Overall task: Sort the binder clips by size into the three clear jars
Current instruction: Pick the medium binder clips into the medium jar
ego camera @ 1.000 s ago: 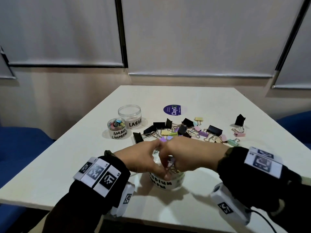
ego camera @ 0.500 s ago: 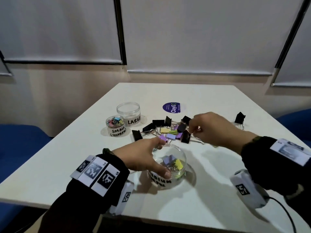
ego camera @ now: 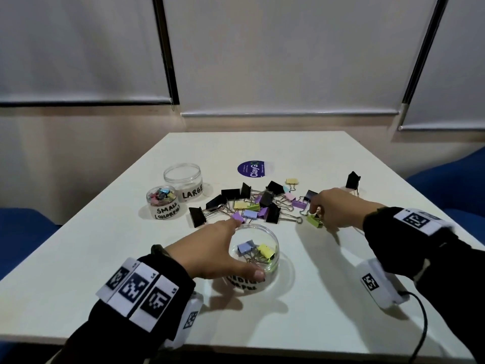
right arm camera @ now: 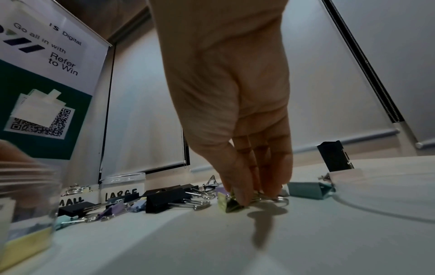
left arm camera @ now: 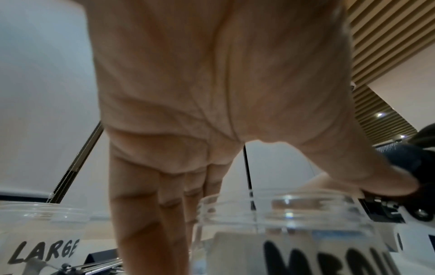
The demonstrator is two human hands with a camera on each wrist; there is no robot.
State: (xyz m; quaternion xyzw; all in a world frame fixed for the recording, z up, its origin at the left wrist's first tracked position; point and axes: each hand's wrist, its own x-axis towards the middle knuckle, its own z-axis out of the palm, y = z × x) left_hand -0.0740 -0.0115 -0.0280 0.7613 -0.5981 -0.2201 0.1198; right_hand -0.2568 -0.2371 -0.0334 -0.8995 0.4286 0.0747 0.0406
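Observation:
The clear medium jar (ego camera: pixel 273 261) stands near the table's front edge with a blue and a yellow clip inside. My left hand (ego camera: pixel 227 249) grips it, thumb on the near rim and fingers on the far side; the left wrist view shows the same jar (left arm camera: pixel 294 214). The small jar (ego camera: pixel 162 203) holds several coloured clips, and the large jar (ego camera: pixel 183 183) beside it looks empty. Several black and pastel binder clips (ego camera: pixel 257 204) lie loose behind the medium jar. My right hand (ego camera: pixel 313 212) reaches down at the pile's right end, and its fingertips pinch a green clip (right arm camera: pixel 229 201) that lies on the table.
A purple round sticker (ego camera: pixel 253 168) lies behind the pile. One black clip (ego camera: pixel 352 179) stands apart at the far right, next to a pale one. The white table (ego camera: pixel 341 298) ends just below my wrists. A cable (ego camera: pixel 420 332) trails from my right wrist.
My right hand left the medium jar, went to the clip pile, then shifted right onto the green clip. The left hand has stayed on the jar.

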